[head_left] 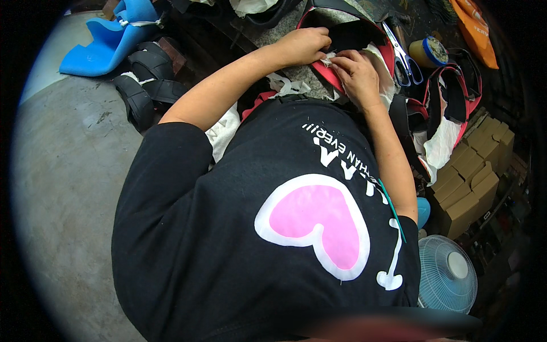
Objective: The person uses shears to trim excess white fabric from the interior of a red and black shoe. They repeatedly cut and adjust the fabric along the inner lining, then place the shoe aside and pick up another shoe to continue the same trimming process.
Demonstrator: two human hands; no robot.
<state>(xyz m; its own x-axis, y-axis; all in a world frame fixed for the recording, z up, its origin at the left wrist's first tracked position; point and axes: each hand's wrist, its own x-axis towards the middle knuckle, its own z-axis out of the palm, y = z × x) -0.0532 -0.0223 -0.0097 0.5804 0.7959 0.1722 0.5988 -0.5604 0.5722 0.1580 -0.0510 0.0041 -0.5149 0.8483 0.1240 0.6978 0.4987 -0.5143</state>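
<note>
A black piece with red edging [329, 75] and pale cloth lining lies curved before me at the top of the view. On its near red edge the fingers of my left hand [305, 45] are closed in a pinch. Just to the right, my right hand [359, 77] has thumb and fingers pressed together at the same edge, by a frayed scrap of white cloth [328, 58]. Whether that scrap is stuck to the edge is hidden by the fingers. More white lining [380, 68] hangs out beside my right hand.
Scissors [402, 61] with blue handles and a blue-rimmed tub [428, 52] are to the right. Further right are more red-edged black pieces [468, 94], cardboard boxes [470, 191] and a fan [447, 276]. Blue foam [105, 48] and black padded pieces [137, 105] lie left.
</note>
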